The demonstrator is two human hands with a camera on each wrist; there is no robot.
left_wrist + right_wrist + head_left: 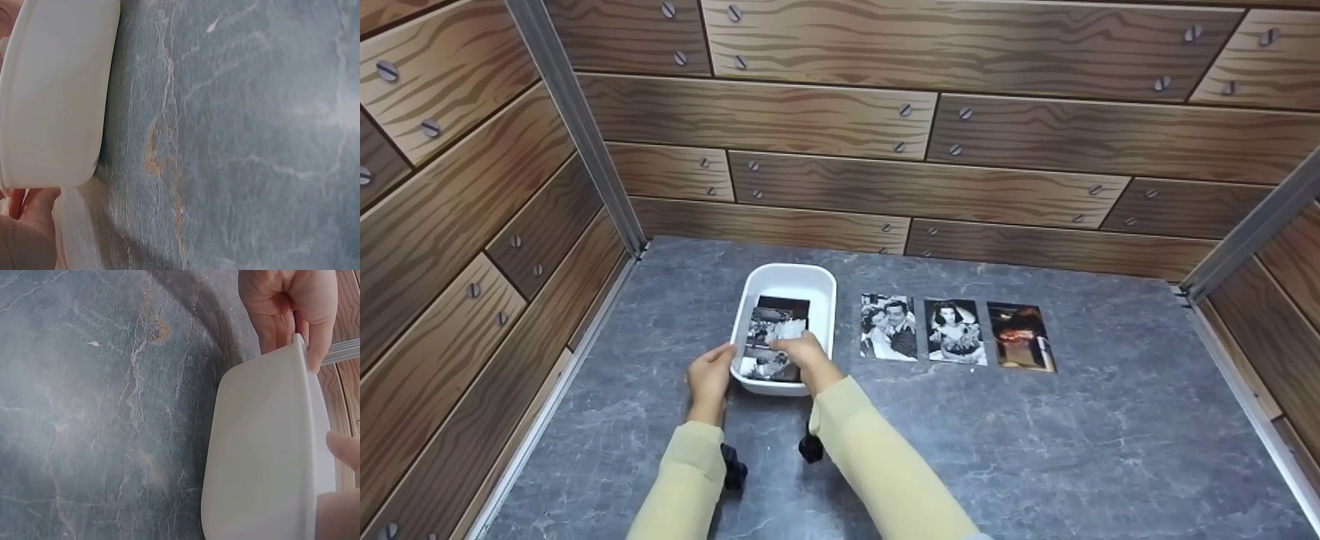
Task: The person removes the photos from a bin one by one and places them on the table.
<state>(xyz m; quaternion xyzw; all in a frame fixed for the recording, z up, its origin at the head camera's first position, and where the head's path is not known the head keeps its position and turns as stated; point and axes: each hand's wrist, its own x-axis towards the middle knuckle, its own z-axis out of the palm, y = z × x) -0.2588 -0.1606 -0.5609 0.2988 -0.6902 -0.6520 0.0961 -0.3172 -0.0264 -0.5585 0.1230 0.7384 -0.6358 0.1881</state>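
A white plastic tub (787,274) stands on the grey marbled surface, with several photo prints (769,364) lying in it, mostly black-and-white. My left hand (709,379) holds the tub's left rim; in the right wrist view the left thumb (320,343) lies over the rim with fingers on the other side. My right hand (808,358) reaches over the tub's right side, its thumb across the prints. Whether it pinches a print cannot be made out, as the tub wall hides most of it in the left wrist view.
Right of the tub lie three prints in a row: a black-and-white couple (889,327), a black-and-white portrait of a woman (955,331), and a dark colour print (1022,337). Wood-patterned walls (825,120) with metal corner posts (585,127) enclose the surface at the back and sides.
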